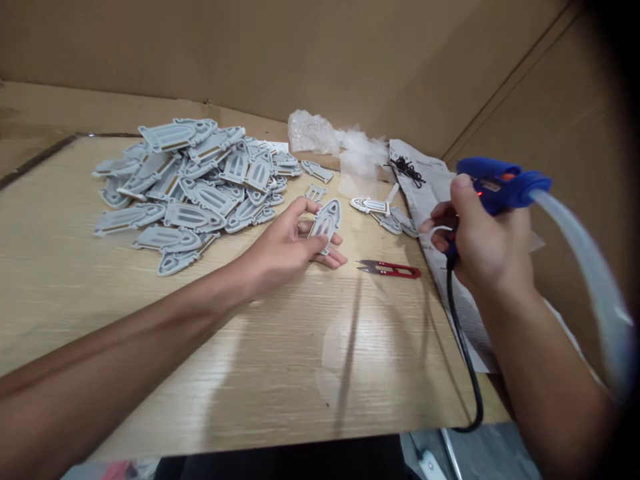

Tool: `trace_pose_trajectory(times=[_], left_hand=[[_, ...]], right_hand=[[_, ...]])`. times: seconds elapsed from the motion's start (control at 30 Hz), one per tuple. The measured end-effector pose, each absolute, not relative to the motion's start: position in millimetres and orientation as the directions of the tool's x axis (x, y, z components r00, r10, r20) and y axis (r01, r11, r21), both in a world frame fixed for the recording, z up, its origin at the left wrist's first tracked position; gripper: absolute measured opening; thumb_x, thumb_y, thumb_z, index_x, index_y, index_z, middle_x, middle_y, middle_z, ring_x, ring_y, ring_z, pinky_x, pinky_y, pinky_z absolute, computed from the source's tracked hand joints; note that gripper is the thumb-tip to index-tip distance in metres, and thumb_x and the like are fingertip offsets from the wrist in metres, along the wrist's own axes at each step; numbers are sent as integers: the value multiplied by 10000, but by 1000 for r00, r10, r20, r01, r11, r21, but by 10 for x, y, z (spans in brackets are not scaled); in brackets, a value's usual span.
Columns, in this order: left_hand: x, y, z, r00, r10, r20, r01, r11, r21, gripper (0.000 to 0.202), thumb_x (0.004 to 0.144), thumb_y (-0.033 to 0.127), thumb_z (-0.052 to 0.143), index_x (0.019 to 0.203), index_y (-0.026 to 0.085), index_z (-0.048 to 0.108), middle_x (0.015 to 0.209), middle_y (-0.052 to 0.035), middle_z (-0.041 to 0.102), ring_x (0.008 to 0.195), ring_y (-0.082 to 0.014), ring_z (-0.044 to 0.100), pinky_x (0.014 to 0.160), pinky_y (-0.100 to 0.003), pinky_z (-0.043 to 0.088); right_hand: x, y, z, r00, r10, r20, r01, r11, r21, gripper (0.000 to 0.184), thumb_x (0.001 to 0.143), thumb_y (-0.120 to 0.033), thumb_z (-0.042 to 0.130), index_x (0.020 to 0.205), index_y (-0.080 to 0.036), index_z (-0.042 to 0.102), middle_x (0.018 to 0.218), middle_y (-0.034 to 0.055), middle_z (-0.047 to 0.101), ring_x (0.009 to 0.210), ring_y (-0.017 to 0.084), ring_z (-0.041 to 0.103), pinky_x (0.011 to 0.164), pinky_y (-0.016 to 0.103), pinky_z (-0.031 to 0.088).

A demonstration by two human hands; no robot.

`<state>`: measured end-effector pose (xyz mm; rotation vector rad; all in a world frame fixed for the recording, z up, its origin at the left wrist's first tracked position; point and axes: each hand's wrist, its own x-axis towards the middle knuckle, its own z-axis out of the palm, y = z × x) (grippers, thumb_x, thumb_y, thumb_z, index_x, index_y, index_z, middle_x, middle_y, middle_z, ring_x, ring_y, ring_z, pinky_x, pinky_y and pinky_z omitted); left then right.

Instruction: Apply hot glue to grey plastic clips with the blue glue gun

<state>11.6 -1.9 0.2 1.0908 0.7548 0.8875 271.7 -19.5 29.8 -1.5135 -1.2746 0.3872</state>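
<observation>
Between thumb and fingers, my left hand (pixel 293 243) holds a grey plastic arched piece (pixel 327 221) above the table. My right hand (pixel 483 243) grips a blue hot glue gun (pixel 500 183), raised at the right. A red light shows on its body, and a thick clear glue stick (pixel 583 250) bends out of its back end. From the handle a black cord (pixel 465 353) hangs down past the table edge. Left of my left hand lies a large heap of similar grey arched pieces (pixel 195 180). Red-handled thread snips (pixel 390 269) lie on the table between my hands.
A few more pieces (pixel 373 205), one with a white patterned face, lie right of centre. Crumpled clear plastic (pixel 310 132) sits at the back. Black ties (pixel 407 170) rest on a printed paper sheet (pixel 435 180). Cardboard walls (pixel 320 60) enclose the wooden table (pixel 280 373).
</observation>
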Motion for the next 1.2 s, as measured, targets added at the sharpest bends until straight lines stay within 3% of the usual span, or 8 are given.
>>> trace_pose_trajectory(times=[0.07, 0.13, 0.23, 0.47, 0.6, 0.73, 0.9, 1.2], left_hand=[[106, -10, -6, 476, 878, -49, -178, 151, 972, 251, 956, 91, 648, 1118, 181, 479, 940, -76, 761, 772, -207, 802, 723, -297, 650], [94, -8, -11, 508, 861, -28, -120, 103, 987, 210, 968, 143, 684, 1132, 146, 554, 899, -97, 771, 747, -193, 790, 679, -248, 621], [78, -15, -13, 540, 841, -20, -62, 64, 996, 284, 968, 239, 757, 1188, 125, 618, 866, -119, 793, 740, -172, 781, 682, -215, 613], [107, -25, 26, 441, 895, -68, -154, 150, 977, 308, 935, 141, 766, 1082, 179, 498, 753, -75, 781, 699, -217, 803, 671, -255, 653], [100, -11, 22, 419, 907, -40, -250, 158, 955, 403, 846, 155, 880, 1094, 156, 562, 900, -79, 799, 786, -232, 828, 733, -270, 685], [59, -8, 20, 464, 886, 8, -306, 152, 940, 511, 784, 179, 947, 1184, 155, 630, 1018, -89, 811, 872, -229, 834, 828, -285, 699], [30, -21, 64, 549, 835, 23, -293, 166, 942, 547, 833, 187, 919, 1313, 150, 659, 1001, -110, 826, 925, -207, 831, 894, -255, 681], [10, 30, 90, 613, 788, 54, -252, 130, 959, 552, 911, 476, 851, 1291, 102, 710, 733, -66, 734, 600, -161, 707, 554, -220, 588]], right_hand=[[2756, -134, 307, 421, 876, 236, 237, 145, -961, 382, 936, -563, 760, 994, -249, 549, 980, 99, 750, 901, 267, 794, 583, 319, 544], [2696, -147, 325, 331, 929, 167, 56, 157, -986, 359, 941, -555, 744, 942, -252, 553, 1181, 101, 772, 1151, 289, 783, 807, 374, 673], [2510, -253, 353, 133, 984, 116, -32, 122, -992, 369, 995, -601, 664, 928, -253, 560, 1321, 87, 758, 1246, 301, 757, 998, 474, 684], [2383, -368, 276, 66, 997, 51, 79, 46, -996, 518, 862, -646, 853, 1120, -243, 654, 1337, 91, 759, 1097, 288, 804, 917, 427, 726], [2413, -382, 258, -13, 997, 76, 239, 77, -968, 514, 871, -609, 865, 1154, -213, 702, 1245, 96, 770, 999, 252, 812, 883, 382, 714], [2372, -414, 299, -44, 991, 126, 396, 133, -908, 390, 881, -503, 878, 1043, -191, 710, 1020, 61, 783, 904, 222, 796, 794, 336, 678], [2380, -400, 271, -60, 989, 136, 345, 148, -927, 363, 873, -457, 883, 975, -207, 641, 1047, 50, 784, 878, 209, 796, 785, 328, 667], [2350, -408, 166, -65, 998, 23, 171, 34, -985, 451, 807, -481, 943, 966, -245, 593, 924, 26, 753, 867, 272, 832, 780, 381, 709]])
